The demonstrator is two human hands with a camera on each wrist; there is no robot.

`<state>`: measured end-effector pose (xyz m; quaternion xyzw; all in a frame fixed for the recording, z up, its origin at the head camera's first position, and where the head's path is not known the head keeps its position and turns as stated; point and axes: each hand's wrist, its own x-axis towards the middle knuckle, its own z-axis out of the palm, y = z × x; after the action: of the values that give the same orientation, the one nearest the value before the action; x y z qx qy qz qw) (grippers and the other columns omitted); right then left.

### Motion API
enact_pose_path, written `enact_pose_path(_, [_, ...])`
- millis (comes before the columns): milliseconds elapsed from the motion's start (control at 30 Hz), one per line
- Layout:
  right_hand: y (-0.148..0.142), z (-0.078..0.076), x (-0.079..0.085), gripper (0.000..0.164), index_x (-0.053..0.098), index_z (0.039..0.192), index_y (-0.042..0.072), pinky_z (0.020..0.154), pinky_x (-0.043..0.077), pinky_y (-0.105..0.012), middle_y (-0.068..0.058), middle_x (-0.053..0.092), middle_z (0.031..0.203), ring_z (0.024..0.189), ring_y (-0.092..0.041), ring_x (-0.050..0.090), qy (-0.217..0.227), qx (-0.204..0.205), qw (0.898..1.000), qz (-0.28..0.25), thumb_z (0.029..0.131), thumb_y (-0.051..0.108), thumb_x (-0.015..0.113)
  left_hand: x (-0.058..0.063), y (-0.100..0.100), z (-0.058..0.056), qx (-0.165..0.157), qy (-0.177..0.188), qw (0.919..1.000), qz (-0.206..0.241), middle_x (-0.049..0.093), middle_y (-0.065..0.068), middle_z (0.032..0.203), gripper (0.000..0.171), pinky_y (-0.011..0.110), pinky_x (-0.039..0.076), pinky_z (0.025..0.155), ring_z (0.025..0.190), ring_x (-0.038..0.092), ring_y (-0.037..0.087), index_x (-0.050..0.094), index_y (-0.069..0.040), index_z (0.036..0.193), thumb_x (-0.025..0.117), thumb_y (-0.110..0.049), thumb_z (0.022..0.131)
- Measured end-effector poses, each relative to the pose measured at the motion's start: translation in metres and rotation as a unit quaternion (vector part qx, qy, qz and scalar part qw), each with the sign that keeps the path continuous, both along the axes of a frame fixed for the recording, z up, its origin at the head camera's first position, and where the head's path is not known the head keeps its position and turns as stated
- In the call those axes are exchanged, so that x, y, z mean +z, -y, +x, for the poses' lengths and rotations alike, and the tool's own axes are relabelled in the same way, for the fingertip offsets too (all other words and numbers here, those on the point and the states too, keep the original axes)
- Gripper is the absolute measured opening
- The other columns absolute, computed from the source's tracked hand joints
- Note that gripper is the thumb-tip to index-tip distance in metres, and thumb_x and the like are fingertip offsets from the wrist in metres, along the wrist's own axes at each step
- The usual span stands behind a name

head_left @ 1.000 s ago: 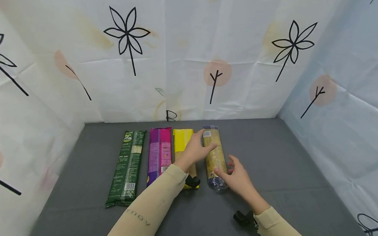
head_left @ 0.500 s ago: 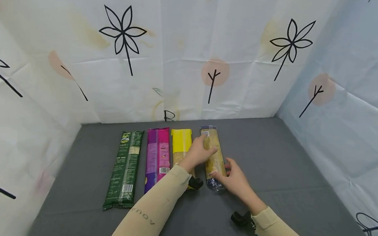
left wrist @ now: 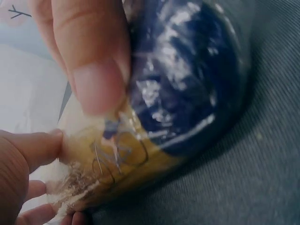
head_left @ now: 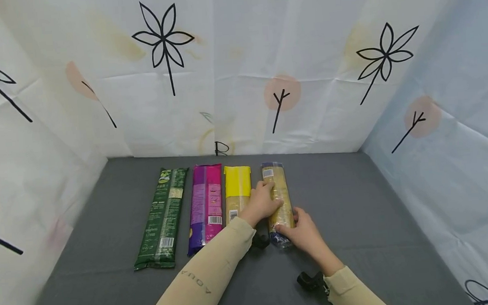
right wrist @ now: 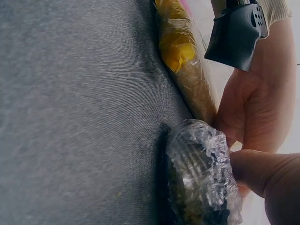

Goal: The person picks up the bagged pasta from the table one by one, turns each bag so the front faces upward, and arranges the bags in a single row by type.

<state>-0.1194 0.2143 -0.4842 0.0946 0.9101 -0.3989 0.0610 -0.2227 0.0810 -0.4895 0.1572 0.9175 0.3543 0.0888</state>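
My left hand [head_left: 261, 202] grips the middle of the gold pack [head_left: 280, 214] while my right hand [head_left: 304, 231] grasps its near end, thumb on top, fingers along the side. The pack lies on the gray table [head_left: 358, 201], rightmost of four, just beside the yellow pack [head_left: 237, 183]. Taking hold appears to be the step in hand; moving on would call for an even, two-handed grip on the slick wrapper.
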Motion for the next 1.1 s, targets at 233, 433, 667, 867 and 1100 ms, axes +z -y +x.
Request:
enact_pose_path(233, [0.002, -0.003, 0.001, 0.067, 0.053, 0.124, -0.01, 0.066, 0.053, -0.037, -0.019, 0.063, 0.102, 0.079, -0.021, 0.063, -0.015, 0.013, 1.0, -0.002, 0.08, 0.033, 0.079, -0.003, -0.003, 0.001, 0.01, 0.009, 0.9999, -0.004, 0.043, 0.014, 0.138, 0.065, 0.044, 0.043, 0.096, 0.117, 0.046, 0.035, 0.047, -0.01, 0.144, 0.07, -0.035, 0.089])
enact_pose_path(433, [0.004, -0.003, 0.003, 0.061, 0.056, 0.119, -0.008, 0.063, 0.052, -0.035, -0.015, 0.061, 0.097, 0.076, -0.019, 0.061, -0.013, 0.01, 1.0, 0.008, 0.079, 0.033, 0.079, 0.0, -0.001, 0.002, 0.006, 0.012, 0.9999, -0.006, 0.042, 0.015, 0.139, 0.063, 0.045, 0.041, 0.097, 0.117, 0.044, 0.037, 0.047, -0.01, 0.143, 0.069, -0.035, 0.09])
enact_pose_path(667, [0.006, -0.004, 0.003, 0.07, 0.047, 0.127, -0.007, 0.066, 0.049, -0.037, -0.019, 0.051, 0.105, 0.086, -0.025, 0.053, 0.004, -0.001, 1.0, 0.001, 0.08, 0.033, 0.079, 0.002, -0.001, 0.001, 0.012, 0.014, 0.9996, -0.021, 0.038, 0.018, 0.133, 0.065, 0.043, 0.04, 0.094, 0.113, 0.04, 0.035, 0.047, -0.011, 0.143, 0.07, -0.037, 0.089])
enact_pose_path(867, [0.012, -0.007, 0.006, 0.066, 0.047, 0.122, -0.01, 0.062, 0.047, -0.035, -0.019, 0.048, 0.101, 0.086, -0.027, 0.051, 0.0, -0.002, 1.0, -0.013, 0.077, 0.025, 0.08, 0.006, -0.004, 0.003, 0.013, 0.022, 0.998, -0.058, 0.036, 0.02, 0.131, 0.064, 0.045, 0.038, 0.097, 0.113, 0.04, 0.036, 0.045, -0.011, 0.145, 0.066, -0.04, 0.092])
enact_pose_path(1100, [0.019, -0.01, 0.01, 0.051, 0.056, 0.112, -0.006, 0.058, 0.047, -0.034, -0.018, 0.05, 0.097, 0.083, -0.028, 0.052, -0.005, -0.001, 1.0, -0.008, 0.074, 0.018, 0.079, 0.015, -0.001, 0.008, -0.007, 0.023, 0.9965, -0.08, 0.04, 0.021, 0.127, 0.059, 0.042, 0.042, 0.095, 0.109, 0.046, 0.033, 0.046, -0.006, 0.143, 0.061, -0.038, 0.095])
